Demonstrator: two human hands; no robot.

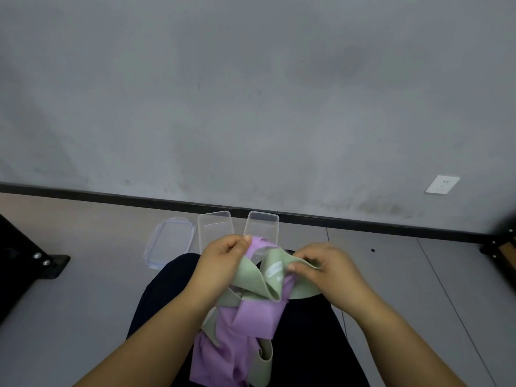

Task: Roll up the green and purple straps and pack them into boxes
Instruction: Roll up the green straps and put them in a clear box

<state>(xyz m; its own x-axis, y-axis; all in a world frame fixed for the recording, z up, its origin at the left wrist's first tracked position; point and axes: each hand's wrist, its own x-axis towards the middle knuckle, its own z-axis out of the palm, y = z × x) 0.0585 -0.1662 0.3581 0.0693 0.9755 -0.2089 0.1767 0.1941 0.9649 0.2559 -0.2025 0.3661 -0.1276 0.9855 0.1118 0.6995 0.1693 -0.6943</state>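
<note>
A green strap and a purple strap hang tangled together over my lap in dark trousers. My left hand grips the upper end of the purple strap, where the green one crosses under it. My right hand pinches the green strap near its white label. The loose ends of both straps trail down toward the bottom of the frame. Two clear open boxes, one and another, stand on the floor beyond my hands.
A clear lid lies on the floor left of the boxes. Dark metal frame feet sit at the left and the right. A grey wall with a black skirting and a white socket is behind.
</note>
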